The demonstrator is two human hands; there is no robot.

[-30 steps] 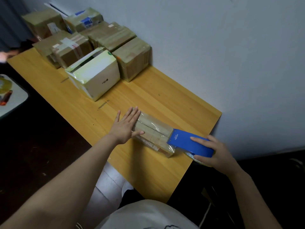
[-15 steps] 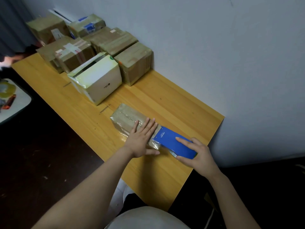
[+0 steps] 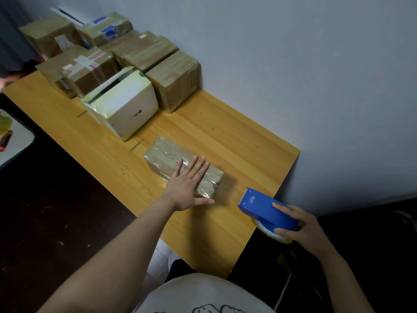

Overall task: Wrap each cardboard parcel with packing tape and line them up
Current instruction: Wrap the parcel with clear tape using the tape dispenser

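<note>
The left hand [image 3: 188,186] is pressing flat, fingers straight, on the parcel [image 3: 164,154] lying on the worktop [image 3: 248,150]. The right hand [image 3: 302,224] is gripping the blue tape holder [image 3: 266,208] at four o'clock from it — pulling tight and straight is looking best, with the parcel pinned down.

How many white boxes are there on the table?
1. The white box stands in front of the brown parcels, beyond the left hand. Others may be hidden behind them.

Glossy film-wrapped cardboard parcel [image 3: 178,164], smooth varnished wood table [image 3: 237,141], matt blue plastic tape dispenser [image 3: 264,206].
</note>
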